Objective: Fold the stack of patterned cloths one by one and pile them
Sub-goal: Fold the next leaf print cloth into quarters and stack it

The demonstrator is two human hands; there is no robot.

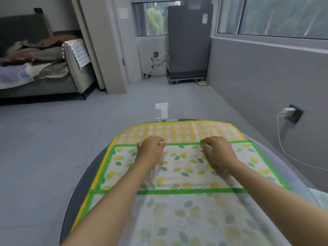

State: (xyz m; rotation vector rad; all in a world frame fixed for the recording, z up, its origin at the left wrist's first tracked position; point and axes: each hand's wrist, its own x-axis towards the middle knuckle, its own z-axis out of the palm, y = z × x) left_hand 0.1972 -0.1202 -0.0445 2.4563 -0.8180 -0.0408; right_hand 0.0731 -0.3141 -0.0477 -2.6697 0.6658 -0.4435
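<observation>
Pinching the far green hem of the leaf-print cloth (pixel 186 166), the fingers (pixel 160 144) of the person's left hand (pixel 150 150) curl over that edge; the right hand (pixel 217 150) sits on the same hem further along, fingers bent onto it, though motion blur makes it hard to say if it's a real pinch or just a press.

The leaf-print cloth lies on top of the yellow dotted cloth (pixel 177 132), whose far strip pokes out beyond the green hem. Both sit on the round grey table (pixel 262 150), with the near part of the leaf-print cloth running toward the person and looking folded over at the second green band.

What could go wrong, as a guess:
- Both hands are close to the middle of the hem, so the outer corners of the leaf-print cloth could sag or lag and the fold would come out crooked.
- The material looks thin and slick, so fingers might catch the yellow dotted cloth too and drag it along.
- Left of the leaf-print cloth the yellow edge overhangs the table rim, so a tug could slide the stack toward the floor (pixel 53 139).
- There's a wrinkle near the left wrist; folding over it would lock in a crease.
</observation>
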